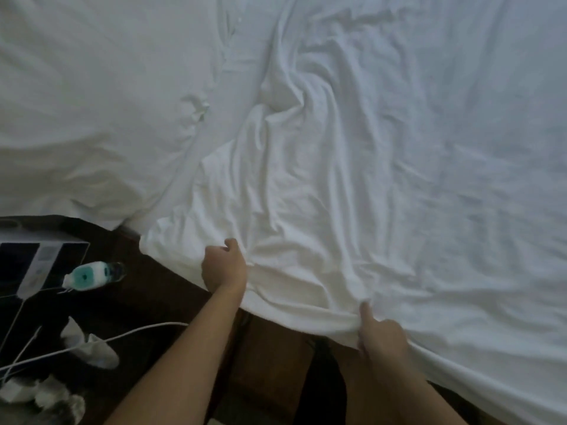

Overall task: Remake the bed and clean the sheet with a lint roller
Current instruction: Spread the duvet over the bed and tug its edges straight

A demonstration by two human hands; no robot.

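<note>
two bare hands worked the near edge of the white sheet (322,185), which lay rumpled across the bed and filled most of the view, with deep folds running from the middle down toward the person. the left hand (224,265) sat on the edge near the corner of the sheet, fingers curled into the cloth and bunching it. the right hand (380,332) gripped the hem further along to the right, thumb on top and the fabric gathered under it into a tight pleat. both forearms reached in from the bottom of the view, bare.

a white pillow (86,111) lay at the upper left, touching the crumpled part of the sheet. beside the bed on the left, over a dark surface, stood a white and dark box (40,256), and just beside it lay a plastic bottle (92,274) with a teal and white label, tipped on its side. white cables (122,335) trailed across the dark area below, near some crumpled pale scraps (89,348). no lint roller could be made out.
</note>
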